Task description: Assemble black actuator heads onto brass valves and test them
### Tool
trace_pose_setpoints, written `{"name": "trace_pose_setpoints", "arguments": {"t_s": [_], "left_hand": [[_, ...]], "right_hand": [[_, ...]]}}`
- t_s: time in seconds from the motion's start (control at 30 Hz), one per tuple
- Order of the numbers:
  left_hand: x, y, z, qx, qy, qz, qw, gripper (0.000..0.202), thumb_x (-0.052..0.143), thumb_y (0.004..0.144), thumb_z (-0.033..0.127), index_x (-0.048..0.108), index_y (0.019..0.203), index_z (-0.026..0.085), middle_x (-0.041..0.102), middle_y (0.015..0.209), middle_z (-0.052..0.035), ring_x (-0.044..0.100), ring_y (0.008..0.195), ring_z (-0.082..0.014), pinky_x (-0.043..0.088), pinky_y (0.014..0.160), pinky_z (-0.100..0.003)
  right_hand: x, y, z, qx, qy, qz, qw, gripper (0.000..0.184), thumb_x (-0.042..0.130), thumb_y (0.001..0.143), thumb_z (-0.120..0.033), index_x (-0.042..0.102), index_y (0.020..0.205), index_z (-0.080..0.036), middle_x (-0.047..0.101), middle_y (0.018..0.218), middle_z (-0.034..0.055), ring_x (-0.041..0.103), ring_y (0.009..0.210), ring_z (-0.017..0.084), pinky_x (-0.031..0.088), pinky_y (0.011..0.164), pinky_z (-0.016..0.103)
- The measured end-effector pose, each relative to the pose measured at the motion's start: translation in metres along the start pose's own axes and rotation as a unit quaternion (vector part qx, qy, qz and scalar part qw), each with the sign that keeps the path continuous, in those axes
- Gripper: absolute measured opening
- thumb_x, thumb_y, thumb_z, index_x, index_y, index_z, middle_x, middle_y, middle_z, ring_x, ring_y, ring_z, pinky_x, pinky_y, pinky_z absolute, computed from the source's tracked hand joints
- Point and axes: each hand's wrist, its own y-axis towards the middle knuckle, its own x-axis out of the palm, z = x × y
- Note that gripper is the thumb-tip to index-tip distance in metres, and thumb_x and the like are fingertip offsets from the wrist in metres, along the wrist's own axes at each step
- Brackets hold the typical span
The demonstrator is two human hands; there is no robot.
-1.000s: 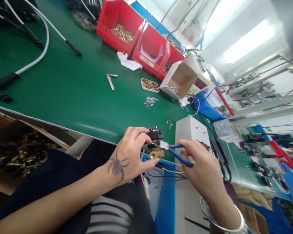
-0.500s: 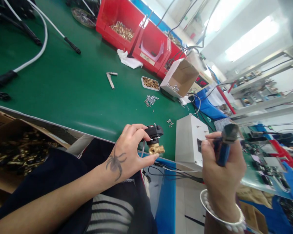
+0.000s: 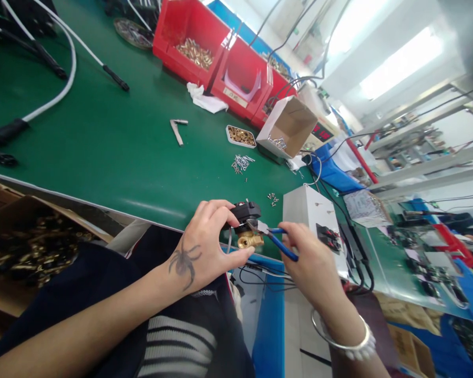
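Note:
My left hand (image 3: 211,244) grips a small brass valve (image 3: 249,240) with a black plastic head (image 3: 246,210), thumb under the brass body and fingers on the black part. A thin grey cable leaves it by my fingers. My right hand (image 3: 309,257) is closed round the blue handles of a pair of pliers (image 3: 276,242). The metal jaws are at the joint between black head and brass body; whether they pinch something there I cannot tell. On the bench just beyond lie small metal pins (image 3: 273,199) and a pile of split pins (image 3: 242,164).
Red bins (image 3: 236,100) with brass parts stand at the back, near a white carton (image 3: 287,126) and a tray of brass pieces (image 3: 240,136). A white box (image 3: 299,210) stands right of the valve. Cables (image 3: 69,73) lie left; a bent metal piece (image 3: 177,131) lies mid-bench.
My right hand has come left and turned, bringing the pliers from beside the white box to the valve. My left hand still holds the valve in nearly the same place.

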Motion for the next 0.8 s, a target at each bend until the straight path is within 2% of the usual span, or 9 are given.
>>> {"name": "trace_pose_setpoints", "arguments": {"t_s": [0.13,0.2,0.3,0.33,0.47,0.53,0.63,0.67,0.8], "left_hand": [[-0.0005,0.0003,0.0007,0.0,-0.003,-0.005,1.0,0.027,0.077,0.073,0.024,0.057,0.091,0.02,0.063,0.115,-0.0133,0.059,0.111,-0.0289,0.056,0.09,-0.047],[-0.0006,0.0003,0.0007,0.002,0.0,-0.003,1.0,0.027,0.077,0.073,0.024,0.057,0.091,0.019,0.063,0.115,-0.0138,0.059,0.111,-0.0295,0.055,0.091,-0.048],[-0.0009,0.0001,0.0006,0.003,0.005,0.002,1.0,0.027,0.077,0.073,0.024,0.057,0.091,0.019,0.063,0.115,-0.0144,0.059,0.112,-0.03,0.055,0.091,-0.049],[-0.0009,0.0,0.0007,0.002,0.005,0.001,1.0,0.027,0.077,0.073,0.024,0.057,0.091,0.019,0.062,0.115,-0.0144,0.059,0.111,-0.0298,0.055,0.091,-0.049],[-0.0008,0.0002,0.0009,0.002,-0.001,-0.006,1.0,0.028,0.077,0.073,0.025,0.055,0.09,0.021,0.063,0.115,-0.0125,0.059,0.11,-0.0285,0.055,0.09,-0.048],[-0.0009,0.0003,0.0008,0.003,0.0,-0.004,1.0,0.028,0.078,0.073,0.025,0.055,0.09,0.021,0.062,0.115,-0.0122,0.059,0.11,-0.0284,0.055,0.091,-0.047],[-0.0009,0.0003,0.0005,-0.003,0.005,0.0,1.0,0.029,0.078,0.073,0.025,0.055,0.09,0.021,0.062,0.115,-0.0122,0.059,0.111,-0.0287,0.055,0.091,-0.048],[-0.0009,0.0002,0.0004,-0.005,0.003,0.0,1.0,0.029,0.078,0.073,0.025,0.055,0.09,0.021,0.062,0.114,-0.0119,0.059,0.11,-0.0284,0.055,0.091,-0.048],[-0.0005,0.0002,0.0001,0.0,-0.007,-0.003,1.0,0.028,0.078,0.073,0.025,0.055,0.09,0.021,0.062,0.114,-0.0116,0.059,0.109,-0.0277,0.056,0.089,-0.047]], "right_hand": [[-0.0045,0.0011,-0.0028,0.085,0.003,0.238,0.967,0.01,0.058,0.09,-0.022,0.063,0.099,-0.021,0.062,0.081,0.002,0.057,0.064,0.017,0.044,0.061,0.028],[-0.0033,0.0012,-0.0027,0.057,0.01,0.183,0.981,0.013,0.055,0.089,-0.017,0.063,0.099,-0.021,0.063,0.079,0.0019,0.058,0.062,0.016,0.043,0.058,0.027],[-0.0037,0.0016,-0.001,-0.013,-0.002,-0.003,1.0,0.023,0.049,0.086,-0.011,0.065,0.098,-0.02,0.065,0.078,0.0029,0.061,0.064,0.017,0.043,0.058,0.028],[-0.0055,0.0015,-0.0005,-0.004,-0.004,0.005,1.0,0.022,0.05,0.086,-0.012,0.066,0.099,-0.021,0.066,0.08,0.0031,0.061,0.065,0.018,0.044,0.059,0.028],[-0.0107,0.0009,-0.0009,0.104,0.009,0.256,0.961,0.012,0.059,0.089,-0.023,0.063,0.1,-0.021,0.064,0.083,0.0021,0.059,0.066,0.017,0.044,0.063,0.029],[-0.0081,0.0017,-0.0019,0.073,0.004,0.201,0.977,0.013,0.056,0.088,-0.019,0.063,0.1,-0.021,0.063,0.08,0.0019,0.058,0.063,0.017,0.043,0.059,0.028],[-0.0048,0.0034,-0.002,-0.012,-0.008,-0.007,1.0,0.022,0.05,0.083,-0.011,0.065,0.097,-0.021,0.064,0.076,0.0021,0.059,0.062,0.017,0.042,0.057,0.028],[-0.0054,0.0035,-0.0016,-0.006,-0.009,-0.006,1.0,0.021,0.051,0.084,-0.012,0.065,0.097,-0.021,0.065,0.077,0.0023,0.06,0.064,0.018,0.043,0.058,0.028],[-0.0082,0.001,-0.0002,0.101,0.007,0.276,0.956,0.012,0.059,0.09,-0.023,0.063,0.102,-0.023,0.063,0.084,0.0023,0.057,0.066,0.017,0.045,0.065,0.031]]}}
